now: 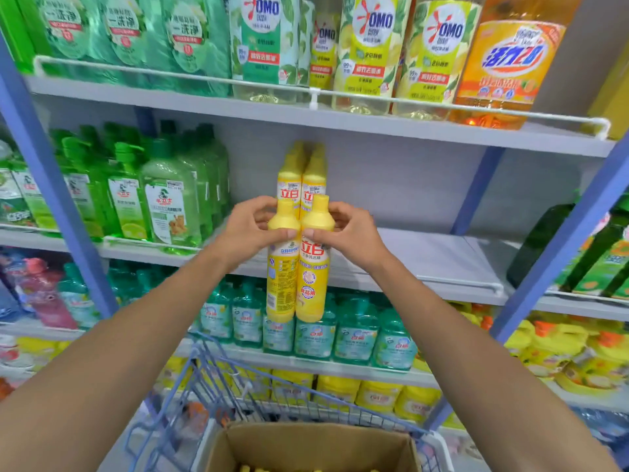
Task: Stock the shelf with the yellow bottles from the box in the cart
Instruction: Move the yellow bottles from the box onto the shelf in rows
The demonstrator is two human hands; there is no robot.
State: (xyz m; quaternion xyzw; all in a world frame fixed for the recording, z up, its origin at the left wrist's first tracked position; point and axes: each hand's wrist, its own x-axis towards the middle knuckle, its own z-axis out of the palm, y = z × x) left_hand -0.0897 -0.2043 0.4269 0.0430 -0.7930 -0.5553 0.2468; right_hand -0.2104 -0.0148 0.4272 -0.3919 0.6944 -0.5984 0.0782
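I hold two yellow bottles upright in the air, side by side, in front of the middle shelf (425,260). My left hand (250,229) grips the left bottle (282,277) at its shoulder. My right hand (350,233) grips the right bottle (312,281) the same way. Behind them, two more yellow bottles (301,178) stand on the shelf. At the bottom, the open cardboard box (306,444) sits in the blue wire cart (211,379), with yellow caps showing inside.
Green bottles (163,195) fill the left of the middle shelf, and dark green ones (544,240) stand at its right end. A white wire rail (459,281) runs along the shelf's front edge. Blue uprights (558,247) frame the bay. Shelves above and below are full.
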